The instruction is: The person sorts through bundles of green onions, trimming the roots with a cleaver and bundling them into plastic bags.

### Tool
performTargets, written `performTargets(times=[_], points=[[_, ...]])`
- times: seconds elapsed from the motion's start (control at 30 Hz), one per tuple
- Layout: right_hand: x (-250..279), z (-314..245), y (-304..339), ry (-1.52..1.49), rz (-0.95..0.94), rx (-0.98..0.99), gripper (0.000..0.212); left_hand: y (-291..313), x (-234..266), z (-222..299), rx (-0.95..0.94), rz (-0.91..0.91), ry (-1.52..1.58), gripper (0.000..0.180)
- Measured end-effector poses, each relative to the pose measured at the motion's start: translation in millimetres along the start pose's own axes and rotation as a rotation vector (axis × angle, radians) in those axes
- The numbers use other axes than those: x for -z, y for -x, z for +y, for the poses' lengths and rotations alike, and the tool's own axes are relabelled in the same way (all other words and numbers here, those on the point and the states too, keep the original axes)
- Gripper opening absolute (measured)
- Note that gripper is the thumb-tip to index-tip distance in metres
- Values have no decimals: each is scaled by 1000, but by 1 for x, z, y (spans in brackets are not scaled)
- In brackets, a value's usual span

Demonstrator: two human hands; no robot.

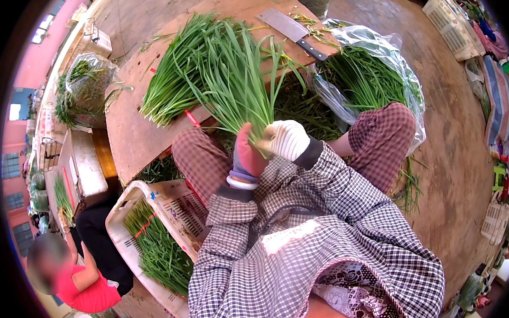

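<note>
My left hand (248, 155), in a pink and purple glove, is wrapped round the lower stems of a bunch of green garlic chives (237, 83). The long leaves fan up and away over the board. My right hand (288, 139), in a white knit glove, is bent in at the stem ends beside it. Its fingers are curled together and slightly blurred; what they pinch is hidden. A pile of garlic chives (169, 86) lies on the wooden board (129, 122), just left of the held bunch. At the board's far right rests a cleaver (285, 27) with a black handle.
Right of the board, a clear plastic bag (413, 89) holds more chives. By my left knee stands a white plastic crate (180, 213) with red-banded bunches. A red band (192, 118) lies on the board's near edge. Another person (84, 280) sits at the left.
</note>
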State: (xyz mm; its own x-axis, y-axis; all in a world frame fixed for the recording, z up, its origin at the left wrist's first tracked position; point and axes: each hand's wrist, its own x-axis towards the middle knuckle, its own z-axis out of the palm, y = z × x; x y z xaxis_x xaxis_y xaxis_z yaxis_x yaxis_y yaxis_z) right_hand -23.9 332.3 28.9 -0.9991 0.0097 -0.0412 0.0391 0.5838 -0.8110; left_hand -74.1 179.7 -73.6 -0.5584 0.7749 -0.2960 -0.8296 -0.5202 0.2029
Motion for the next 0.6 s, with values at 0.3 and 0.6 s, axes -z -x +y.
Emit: performTargets(times=[0.3, 0.6], points=[[-25, 21, -10, -67, 86, -42, 26, -1, -16, -15, -57, 180, 22, 49], [-26, 4, 1, -586, 87, -139, 11, 1, -4, -14, -67, 172, -117, 44]])
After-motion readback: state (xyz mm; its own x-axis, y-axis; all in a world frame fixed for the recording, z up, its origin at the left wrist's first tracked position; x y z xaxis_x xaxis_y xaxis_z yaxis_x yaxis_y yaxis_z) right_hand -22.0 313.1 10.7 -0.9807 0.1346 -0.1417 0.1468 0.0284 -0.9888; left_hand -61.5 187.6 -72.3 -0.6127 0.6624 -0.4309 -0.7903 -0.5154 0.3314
